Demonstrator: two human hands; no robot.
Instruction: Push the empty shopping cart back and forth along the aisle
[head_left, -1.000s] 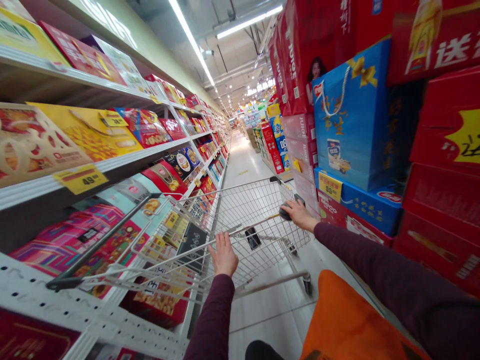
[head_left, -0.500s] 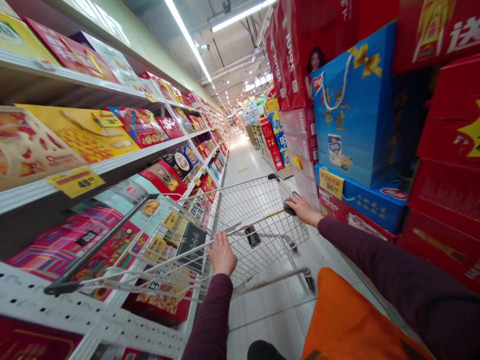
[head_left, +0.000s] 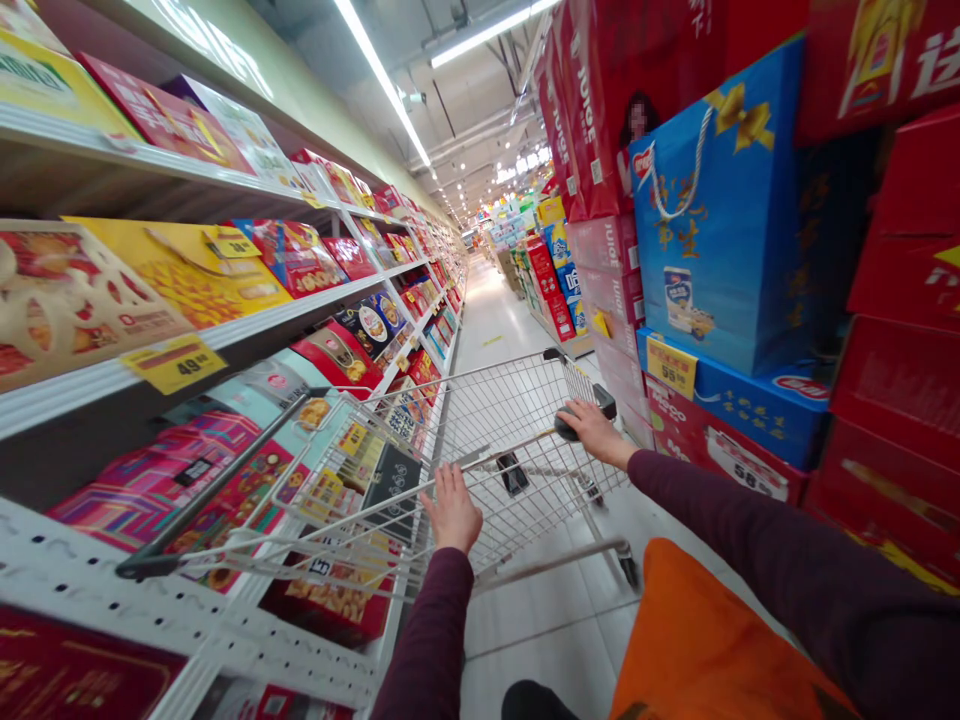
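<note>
A wire shopping cart (head_left: 517, 410) stands in the aisle in front of me, turned sideways to me, its dark push handle (head_left: 217, 480) near the left shelves. My left hand (head_left: 452, 510) lies on the cart's near rim with the fingers stretched forward. My right hand (head_left: 589, 428) is closed over the cart's black corner cap on the right. A black box (head_left: 390, 485) shows through the cart's wires. Both sleeves are dark maroon.
Shelves (head_left: 225, 330) of boxed biscuits with yellow price tags (head_left: 176, 362) run along the left. Stacked red cartons (head_left: 892, 330) and a blue gift bag (head_left: 720, 210) rise on the right. An orange bag (head_left: 697, 640) hangs near my right side. The tiled aisle (head_left: 495, 320) runs ahead.
The view has shifted slightly rightward and the cart has edged a little to the right. Both hands stay on the cart as before.
</note>
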